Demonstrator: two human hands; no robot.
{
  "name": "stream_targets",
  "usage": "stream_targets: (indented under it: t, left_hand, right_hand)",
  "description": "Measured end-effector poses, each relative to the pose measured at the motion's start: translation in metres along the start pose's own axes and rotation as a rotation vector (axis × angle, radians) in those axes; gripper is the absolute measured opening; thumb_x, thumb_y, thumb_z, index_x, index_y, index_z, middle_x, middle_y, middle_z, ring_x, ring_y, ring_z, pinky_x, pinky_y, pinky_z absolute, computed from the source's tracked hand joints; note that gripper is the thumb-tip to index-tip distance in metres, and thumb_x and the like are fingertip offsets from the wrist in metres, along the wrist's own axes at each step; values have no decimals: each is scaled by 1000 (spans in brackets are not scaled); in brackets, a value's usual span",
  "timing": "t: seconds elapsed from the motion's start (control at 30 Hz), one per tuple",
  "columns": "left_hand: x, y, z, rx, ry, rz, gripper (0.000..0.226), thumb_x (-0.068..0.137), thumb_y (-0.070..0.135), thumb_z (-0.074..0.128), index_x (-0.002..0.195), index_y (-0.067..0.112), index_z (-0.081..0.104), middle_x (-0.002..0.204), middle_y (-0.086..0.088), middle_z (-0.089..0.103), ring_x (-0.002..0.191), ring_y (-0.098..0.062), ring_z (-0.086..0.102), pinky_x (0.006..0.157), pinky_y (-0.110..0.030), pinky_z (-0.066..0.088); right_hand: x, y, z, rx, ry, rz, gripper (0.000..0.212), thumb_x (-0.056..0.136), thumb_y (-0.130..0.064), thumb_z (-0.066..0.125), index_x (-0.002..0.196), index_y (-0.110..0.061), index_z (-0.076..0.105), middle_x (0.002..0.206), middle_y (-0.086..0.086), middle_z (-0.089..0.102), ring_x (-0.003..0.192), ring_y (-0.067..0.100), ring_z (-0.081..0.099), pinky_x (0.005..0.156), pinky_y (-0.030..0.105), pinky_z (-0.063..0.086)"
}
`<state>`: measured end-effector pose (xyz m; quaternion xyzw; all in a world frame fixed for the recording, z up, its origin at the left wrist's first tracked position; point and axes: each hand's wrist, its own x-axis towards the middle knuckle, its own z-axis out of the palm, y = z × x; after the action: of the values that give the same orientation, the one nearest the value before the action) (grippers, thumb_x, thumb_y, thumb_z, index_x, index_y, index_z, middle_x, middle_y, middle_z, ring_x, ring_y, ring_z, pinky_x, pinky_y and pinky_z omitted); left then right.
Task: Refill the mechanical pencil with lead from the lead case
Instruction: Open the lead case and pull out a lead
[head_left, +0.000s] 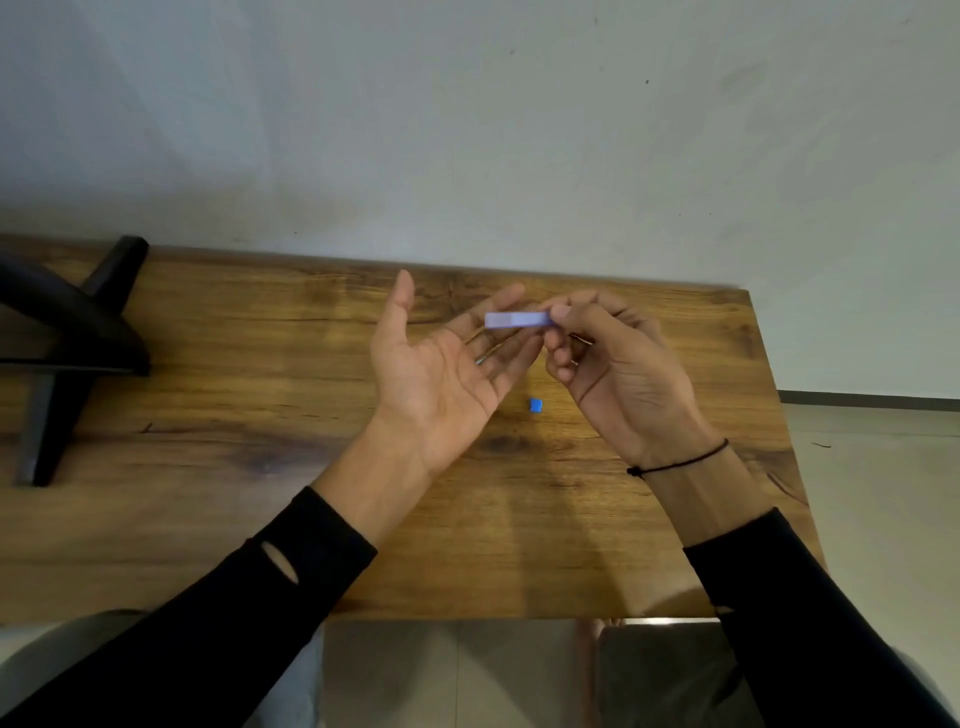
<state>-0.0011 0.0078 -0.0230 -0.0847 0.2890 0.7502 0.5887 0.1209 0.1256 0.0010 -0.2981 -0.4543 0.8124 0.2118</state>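
While the right hand (618, 364) pinches a pale purple lead case (517, 319) level, the left hand (441, 374) lies open-palmed beneath it, above a small blue cap (535, 405) on the wooden table (208, 441).

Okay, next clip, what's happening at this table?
A person sits at a wooden table. The right hand pinches a pale purple lead case by one end, level over the open, upturned left hand. A small blue cap lies on the table below. No pencil can be clearly made out.
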Motion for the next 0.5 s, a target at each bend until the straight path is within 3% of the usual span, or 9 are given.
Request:
stream_targets:
  t: [0.1,0.2,0.33,0.4,0.5]
  left_hand:
    - [-1,-7,0,-77,-138,22,106,95,84,34,148,-5,58,143,-31,66,131,-37,68,114,-42,52]
    - [-1,-11,-1,-102,-220,48,116,93,90,26,156,-5,48,158,-31,53,151,-36,51,125,-41,39]
    - [0,-15,-4,-129,-251,64,123,90,94,22,158,-6,44,163,-30,48,153,-36,48,132,-41,30]
    - [2,-15,-4,-123,-260,72,125,89,95,21,159,-6,43,164,-29,47,152,-36,49,130,-41,31]
    - [3,-14,-4,-111,-270,79,125,89,95,20,159,-6,42,165,-28,46,132,-33,65,119,-39,42]
  right_hand:
    - [0,0,1,-81,-24,-63,11,93,1,65,85,-3,72,68,5,67,57,13,54,49,21,43]
    - [1,-2,1,-159,-34,-108,11,89,-1,66,83,-6,74,70,7,66,55,13,52,47,21,41]
    - [1,-2,3,-238,-39,-138,17,87,-1,66,78,-11,76,75,16,64,56,16,50,46,20,41]
    - [1,-1,4,-279,-34,-151,15,85,-2,67,77,-11,76,76,20,60,55,18,47,46,22,39]
    - [2,-2,5,-334,-41,-178,11,84,-3,66,78,-7,75,65,16,58,51,15,44,46,23,37]
